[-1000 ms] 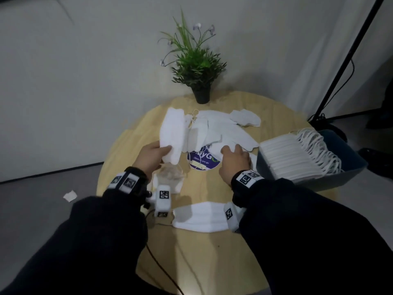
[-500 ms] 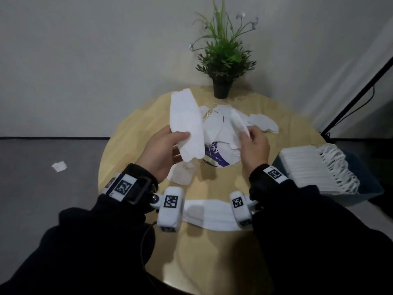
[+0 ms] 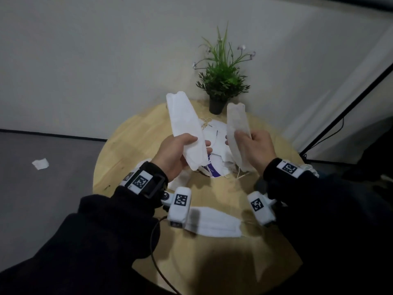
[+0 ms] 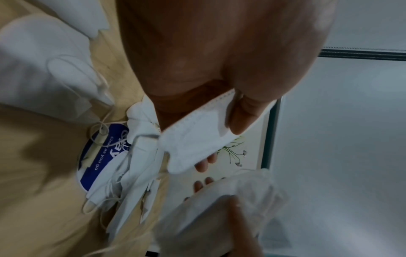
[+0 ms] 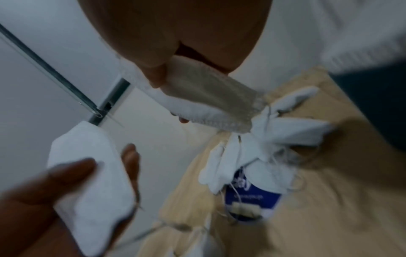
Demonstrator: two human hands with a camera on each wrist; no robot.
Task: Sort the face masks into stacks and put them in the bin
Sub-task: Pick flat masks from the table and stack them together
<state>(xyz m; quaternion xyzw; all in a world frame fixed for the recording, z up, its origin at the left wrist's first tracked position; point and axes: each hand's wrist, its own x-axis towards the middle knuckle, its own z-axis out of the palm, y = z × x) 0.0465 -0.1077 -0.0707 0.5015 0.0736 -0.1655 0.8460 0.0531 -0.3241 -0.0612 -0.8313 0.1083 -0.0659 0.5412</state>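
My left hand grips a folded white mask upright above the round wooden table; the left wrist view shows my thumb pressing that mask. My right hand grips a second folded white mask, also raised; it shows again as the mask under my thumb. The two masks stand apart, facing each other. Below them a loose pile of white masks with ear loops lies on a blue round sticker. A flat pleated mask lies near the front edge.
A potted green plant stands at the table's far edge against the wall. A scrap of white paper lies on the grey floor at left. A black stand pole leans at right. A cable runs off the table's front.
My right hand has lifted a mask out of the pile and raised it upright. My left hand has raised its mask higher. The view swung left, so the bin of stacked masks is out of view.
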